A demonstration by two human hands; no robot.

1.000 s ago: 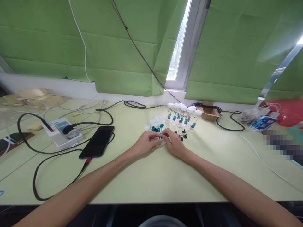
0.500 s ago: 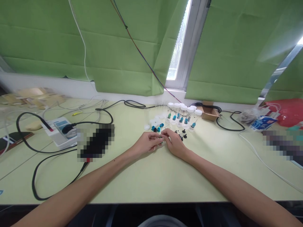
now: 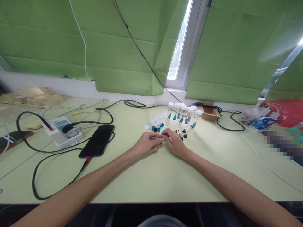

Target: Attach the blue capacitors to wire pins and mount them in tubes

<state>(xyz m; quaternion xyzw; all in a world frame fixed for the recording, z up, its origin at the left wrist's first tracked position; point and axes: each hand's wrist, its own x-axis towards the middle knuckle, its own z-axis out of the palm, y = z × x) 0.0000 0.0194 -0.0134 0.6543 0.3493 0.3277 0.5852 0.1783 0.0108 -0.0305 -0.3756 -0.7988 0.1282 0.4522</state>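
Observation:
My left hand (image 3: 147, 142) and my right hand (image 3: 174, 143) meet over the table, fingertips pinched together. Between them shows a small green part (image 3: 162, 137), mostly covered by the fingers. Just beyond lie loose small blue pieces (image 3: 162, 125) and a black piece (image 3: 155, 129). Several black pieces with thin stems (image 3: 185, 136) are scattered beside my right hand. Behind stand clear tubes with white caps (image 3: 199, 112), holding blue or green parts with thin metal stems. A loose white cap (image 3: 147, 127) rests left of the blue pieces.
To the left are a black phone (image 3: 97, 142) on a cable and a white power strip (image 3: 62, 132) with a plug. A small cardboard box (image 3: 209, 114) sits behind the tubes. A red bag (image 3: 288, 111) and a blue-and-white packet (image 3: 264, 123) lie at the right.
My hands stay in nearly the same place, still pinched together around the small green part. The tubes and loose pieces have not visibly moved.

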